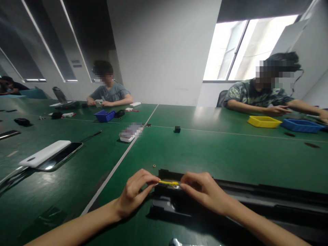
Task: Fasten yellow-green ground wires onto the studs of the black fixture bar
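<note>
A short yellow wire (167,183) is stretched between my two hands, with a small silvery piece at its right end. My left hand (137,188) pinches the wire's left end between thumb and fingertips. At the other end, my right hand (202,188) is closed in a pinch by the silvery piece; its fingertips partly hide what they grip. Beneath both hands lies a long black channel-shaped housing (256,196), running off to the right. A small brass-coloured nut (154,166) rests on the green table (123,177) just beyond the housing's left end.
A white power bank (48,150) and a phone (63,157) lie at left. Further off are a white device (126,137), a black cube (177,129), a dark blue bin (104,116), a yellow bin (263,122) and a blue bin (302,125). Two people sit across the table.
</note>
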Motion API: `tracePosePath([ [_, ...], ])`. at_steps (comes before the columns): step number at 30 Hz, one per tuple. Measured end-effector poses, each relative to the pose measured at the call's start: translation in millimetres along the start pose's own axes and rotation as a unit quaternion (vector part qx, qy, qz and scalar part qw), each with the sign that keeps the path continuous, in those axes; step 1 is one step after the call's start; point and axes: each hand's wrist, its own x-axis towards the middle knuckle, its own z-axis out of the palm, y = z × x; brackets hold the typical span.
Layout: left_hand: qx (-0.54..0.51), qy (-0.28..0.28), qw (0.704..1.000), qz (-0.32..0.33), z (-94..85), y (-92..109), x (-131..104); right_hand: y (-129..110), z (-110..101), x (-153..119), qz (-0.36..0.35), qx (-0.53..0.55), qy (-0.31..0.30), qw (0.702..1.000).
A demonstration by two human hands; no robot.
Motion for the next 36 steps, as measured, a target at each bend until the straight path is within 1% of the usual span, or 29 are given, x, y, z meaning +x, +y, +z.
tracePosePath([
  [3, -0.01, -0.015, 1.0, -0.002, -1.0, -1.0, -2.0, -1.7, 0.3, -1.3, -0.009, -0.03, -0.008, 0.999],
  [7, -0.018, -0.033, 0.999, -0.003, -3.0, -0.8, -4.4, -2.6, 1.9, -1.7, -0.048, -0.064, -0.017, 0.997],
  [11, -0.018, -0.044, 0.999, 0.007, -4.7, 0.5, -5.3, -1.5, 2.1, -2.2, -0.07, -0.086, -0.029, 0.993],
  [25, -0.021, -0.077, 0.997, -0.011, -7.7, 2.8, -5.0, -0.7, 0.7, -3.2, -0.08, -0.089, -0.049, 0.992],
  [31, -0.024, -0.067, 0.997, -0.007, -8.1, 3.4, -4.1, -0.9, 0.4, -2.6, -0.103, -0.112, -0.057, 0.987],
  [36, -0.033, -0.052, 0.998, 0.0, -7.6, 4.2, -3.6, -0.8, -1.1, -5.0, -0.122, -0.091, -0.059, 0.987],
])
